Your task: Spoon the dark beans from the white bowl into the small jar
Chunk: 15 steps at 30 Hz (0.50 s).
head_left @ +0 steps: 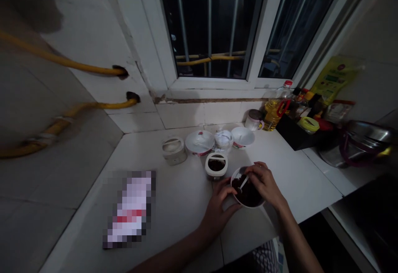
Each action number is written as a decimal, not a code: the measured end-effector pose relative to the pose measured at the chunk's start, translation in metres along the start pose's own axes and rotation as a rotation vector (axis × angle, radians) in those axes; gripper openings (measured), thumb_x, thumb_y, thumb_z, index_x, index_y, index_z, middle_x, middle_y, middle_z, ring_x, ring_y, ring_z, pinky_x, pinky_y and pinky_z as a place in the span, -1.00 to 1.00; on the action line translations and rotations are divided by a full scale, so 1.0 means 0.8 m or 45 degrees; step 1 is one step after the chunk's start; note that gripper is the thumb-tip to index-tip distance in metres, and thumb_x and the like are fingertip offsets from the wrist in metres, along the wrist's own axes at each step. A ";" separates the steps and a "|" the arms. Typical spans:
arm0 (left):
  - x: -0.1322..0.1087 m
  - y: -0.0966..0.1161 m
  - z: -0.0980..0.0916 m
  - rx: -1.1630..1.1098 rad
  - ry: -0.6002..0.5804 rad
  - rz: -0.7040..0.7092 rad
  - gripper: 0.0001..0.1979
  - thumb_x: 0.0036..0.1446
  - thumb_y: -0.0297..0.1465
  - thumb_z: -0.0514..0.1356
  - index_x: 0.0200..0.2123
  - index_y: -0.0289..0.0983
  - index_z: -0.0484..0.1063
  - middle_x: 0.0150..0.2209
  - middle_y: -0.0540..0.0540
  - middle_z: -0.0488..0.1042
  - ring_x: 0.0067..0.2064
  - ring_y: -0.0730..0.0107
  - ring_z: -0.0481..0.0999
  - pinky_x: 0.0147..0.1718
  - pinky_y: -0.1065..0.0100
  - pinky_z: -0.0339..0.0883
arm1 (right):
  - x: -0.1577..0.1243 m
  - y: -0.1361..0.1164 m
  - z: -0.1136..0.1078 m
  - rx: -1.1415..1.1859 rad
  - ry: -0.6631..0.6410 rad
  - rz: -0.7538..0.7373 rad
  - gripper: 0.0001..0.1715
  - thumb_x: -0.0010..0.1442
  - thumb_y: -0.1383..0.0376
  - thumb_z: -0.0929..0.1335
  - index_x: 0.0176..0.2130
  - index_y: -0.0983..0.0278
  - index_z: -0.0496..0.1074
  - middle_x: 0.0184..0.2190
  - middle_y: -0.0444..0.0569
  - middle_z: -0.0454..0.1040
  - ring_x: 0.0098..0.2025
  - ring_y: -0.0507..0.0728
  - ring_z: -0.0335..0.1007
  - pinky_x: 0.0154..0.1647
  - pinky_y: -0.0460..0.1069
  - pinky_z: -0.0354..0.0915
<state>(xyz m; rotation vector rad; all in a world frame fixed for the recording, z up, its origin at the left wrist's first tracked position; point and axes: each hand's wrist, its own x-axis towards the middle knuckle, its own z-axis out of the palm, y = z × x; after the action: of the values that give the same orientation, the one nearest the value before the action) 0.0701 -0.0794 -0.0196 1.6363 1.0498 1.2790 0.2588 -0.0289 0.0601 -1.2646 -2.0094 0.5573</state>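
A bowl with dark reddish-brown contents sits on the white counter. My left hand grips its left rim, thumb and fingers round the side. Over the bowl's upper right, my right hand is closed on a small white spoon, whose tip rests in the dark contents. Just behind and to the left stands a white-rimmed container holding something dark. Farther back are a lidded container, a shallow white bowl, a small clear-wrapped container and another white bowl.
A blurred-out flat object lies on the counter at left. Along the back right stand a lidded jar, an oil bottle, a black box of seasonings and a metal pot. The counter's front edge is near my right forearm.
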 end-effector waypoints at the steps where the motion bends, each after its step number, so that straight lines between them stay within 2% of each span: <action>1: 0.000 0.000 0.000 0.002 0.003 0.004 -0.79 0.03 -0.31 0.36 -0.24 -0.18 0.48 0.05 -0.19 0.35 0.15 0.03 0.34 0.11 0.05 0.26 | 0.000 0.001 0.001 0.027 0.021 0.059 -0.78 0.13 0.34 0.24 -0.40 0.17 0.46 -0.52 -0.10 0.51 -0.21 0.20 0.40 0.03 0.16 0.20; 5: 0.000 0.001 0.001 0.006 0.002 -0.003 -0.81 0.04 -0.33 0.35 -0.25 -0.18 0.47 0.06 -0.19 0.35 0.15 0.04 0.35 0.10 0.06 0.28 | 0.001 0.006 -0.001 0.145 0.176 0.251 -0.79 0.09 0.28 0.26 -0.46 0.20 0.47 -0.57 -0.07 0.48 -0.22 0.23 0.39 -0.11 0.11 0.25; 9: -0.001 0.003 0.001 0.018 0.003 -0.031 -0.81 0.05 -0.32 0.34 -0.25 -0.18 0.47 0.08 -0.18 0.35 0.15 0.05 0.35 0.09 0.07 0.29 | 0.001 0.009 -0.006 0.225 0.308 0.291 -0.81 0.08 0.24 0.29 -0.47 0.19 0.47 -0.63 -0.10 0.45 -0.27 0.23 0.40 -0.15 0.08 0.25; 15: -0.002 0.001 0.001 0.017 0.010 -0.012 -0.81 0.05 -0.30 0.34 -0.25 -0.17 0.48 0.07 -0.19 0.36 0.16 0.04 0.35 0.09 0.06 0.29 | 0.001 0.008 -0.003 0.316 0.322 0.322 -0.79 0.10 0.24 0.28 -0.48 0.20 0.47 -0.65 -0.11 0.42 -0.31 0.21 0.40 -0.19 0.07 0.26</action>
<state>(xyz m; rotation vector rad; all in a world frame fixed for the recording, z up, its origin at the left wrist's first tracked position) 0.0707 -0.0812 -0.0192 1.6355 1.0720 1.2761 0.2643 -0.0258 0.0582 -1.3677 -1.5332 0.7039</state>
